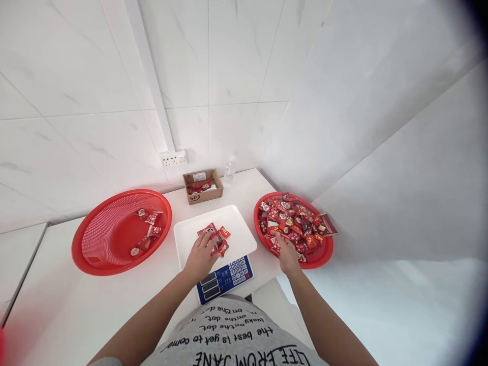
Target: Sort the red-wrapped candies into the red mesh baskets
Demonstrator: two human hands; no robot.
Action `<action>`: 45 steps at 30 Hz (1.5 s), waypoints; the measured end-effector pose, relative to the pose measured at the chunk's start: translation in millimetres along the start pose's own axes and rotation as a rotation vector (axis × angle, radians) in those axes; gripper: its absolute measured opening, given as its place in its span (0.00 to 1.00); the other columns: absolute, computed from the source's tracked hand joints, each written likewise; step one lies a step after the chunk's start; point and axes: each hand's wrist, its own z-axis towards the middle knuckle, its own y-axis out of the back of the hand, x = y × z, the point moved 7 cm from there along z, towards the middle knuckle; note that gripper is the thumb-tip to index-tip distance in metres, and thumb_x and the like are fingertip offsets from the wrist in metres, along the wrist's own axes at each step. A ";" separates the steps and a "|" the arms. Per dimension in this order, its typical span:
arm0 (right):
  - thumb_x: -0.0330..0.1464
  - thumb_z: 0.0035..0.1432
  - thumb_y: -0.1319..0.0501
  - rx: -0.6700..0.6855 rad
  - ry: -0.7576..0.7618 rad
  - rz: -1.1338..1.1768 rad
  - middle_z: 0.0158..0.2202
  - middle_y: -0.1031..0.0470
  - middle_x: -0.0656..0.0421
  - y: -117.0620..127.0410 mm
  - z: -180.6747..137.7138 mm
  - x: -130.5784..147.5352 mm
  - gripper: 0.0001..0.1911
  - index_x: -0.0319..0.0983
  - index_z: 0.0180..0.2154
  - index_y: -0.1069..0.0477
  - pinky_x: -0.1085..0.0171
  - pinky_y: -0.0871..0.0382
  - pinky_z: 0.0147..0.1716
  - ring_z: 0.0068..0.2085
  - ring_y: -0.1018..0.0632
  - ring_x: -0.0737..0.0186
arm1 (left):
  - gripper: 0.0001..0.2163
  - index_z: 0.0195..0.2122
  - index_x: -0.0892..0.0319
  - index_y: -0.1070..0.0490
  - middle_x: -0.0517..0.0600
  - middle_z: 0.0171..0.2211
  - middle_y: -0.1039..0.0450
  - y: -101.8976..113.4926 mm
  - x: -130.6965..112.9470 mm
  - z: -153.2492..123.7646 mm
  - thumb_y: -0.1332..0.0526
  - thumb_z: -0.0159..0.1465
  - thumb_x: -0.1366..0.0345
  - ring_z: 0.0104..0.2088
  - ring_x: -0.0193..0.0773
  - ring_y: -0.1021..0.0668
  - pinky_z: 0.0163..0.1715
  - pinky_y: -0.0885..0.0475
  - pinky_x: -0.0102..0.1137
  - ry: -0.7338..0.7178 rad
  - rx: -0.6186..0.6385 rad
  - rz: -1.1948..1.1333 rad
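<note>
My left hand point(201, 255) lies over several small red snack packets point(224, 232) on the white scale pan point(238, 223). Its fingers are spread and bent, with the tips touching the packets. At the right, my right hand point(288, 255) reaches into the near side of a red basket point(320, 263) heaped with red wrapped packets point(295, 223). Its fingers look drawn together among them, and what they hold is hidden. The scale's blue keypad panel point(224, 279) shows below the pan.
A second red mesh basket point(102, 229) on the left has several packets at its right side. Behind the scale, a small cardboard box point(206, 195) contains red packets. A clear plastic bottle point(230, 166) stands by the wall, near a power socket point(173, 158). The white table point(160, 269) supports everything.
</note>
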 end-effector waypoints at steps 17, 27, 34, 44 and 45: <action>0.50 0.51 0.46 -0.121 0.170 -0.537 0.45 0.26 0.50 24.8 13.9 -3.9 0.28 0.36 0.42 0.26 0.57 0.40 0.50 0.49 0.29 0.52 | 0.22 0.58 0.49 0.42 0.50 0.63 0.48 -35.6 17.2 1.7 0.47 0.62 0.58 0.63 0.51 0.50 0.58 0.50 0.51 -0.087 0.215 0.154; 0.51 0.50 0.46 -0.122 0.193 -0.571 0.42 0.24 0.50 24.3 15.4 -5.1 0.28 0.37 0.40 0.26 0.56 0.38 0.47 0.46 0.27 0.51 | 0.33 0.63 0.55 0.52 0.58 0.65 0.61 -40.1 3.0 20.3 0.49 0.59 0.46 0.64 0.55 0.58 0.58 0.57 0.54 0.006 0.160 0.132; 0.51 0.49 0.45 -0.136 0.163 -0.550 0.41 0.24 0.49 22.7 11.2 -1.9 0.28 0.36 0.40 0.26 0.56 0.36 0.46 0.46 0.27 0.50 | 0.31 0.61 0.49 0.47 0.55 0.65 0.59 -57.2 -13.1 37.8 0.50 0.58 0.44 0.64 0.56 0.58 0.56 0.64 0.59 -0.100 0.218 0.167; 0.51 0.50 0.47 -0.131 0.195 -0.592 0.43 0.25 0.50 22.7 11.3 -1.2 0.27 0.37 0.41 0.26 0.56 0.40 0.50 0.47 0.28 0.51 | 0.24 0.59 0.46 0.43 0.48 0.63 0.50 -43.6 4.2 31.2 0.51 0.62 0.48 0.64 0.48 0.51 0.60 0.62 0.51 -0.324 0.252 0.172; 0.51 0.50 0.47 -0.128 0.191 -0.593 0.43 0.25 0.50 22.5 11.2 -1.4 0.27 0.37 0.41 0.26 0.56 0.40 0.50 0.47 0.28 0.51 | 0.25 0.59 0.46 0.44 0.48 0.63 0.49 -41.3 7.1 30.0 0.51 0.62 0.48 0.64 0.48 0.51 0.60 0.61 0.50 -0.334 0.259 0.168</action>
